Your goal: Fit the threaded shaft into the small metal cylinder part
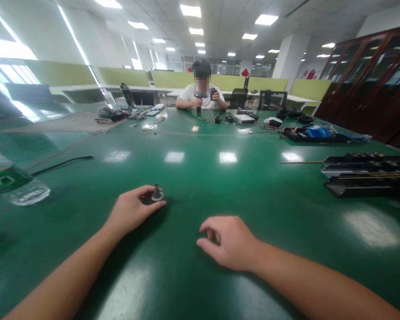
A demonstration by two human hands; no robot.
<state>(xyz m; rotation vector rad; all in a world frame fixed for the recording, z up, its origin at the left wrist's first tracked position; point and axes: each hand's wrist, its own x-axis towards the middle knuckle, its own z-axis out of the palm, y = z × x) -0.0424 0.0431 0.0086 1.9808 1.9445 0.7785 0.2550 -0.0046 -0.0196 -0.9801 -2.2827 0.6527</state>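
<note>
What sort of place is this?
Probably an open-plan office, partly used as a workshop: yellow-green partitions and mesh-backed chairs stand at the back, while across the green table a person holds what looks like a power drill.

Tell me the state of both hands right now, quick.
Left hand: holding a small gray cone-shaped piece.
Right hand: open, loosely curled, holding nothing visible.

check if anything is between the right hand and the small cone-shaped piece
The left thumb is, its tip beside the small cone-shaped piece on the side facing the right hand. Nothing else visible stands between them, just green tabletop.
</note>
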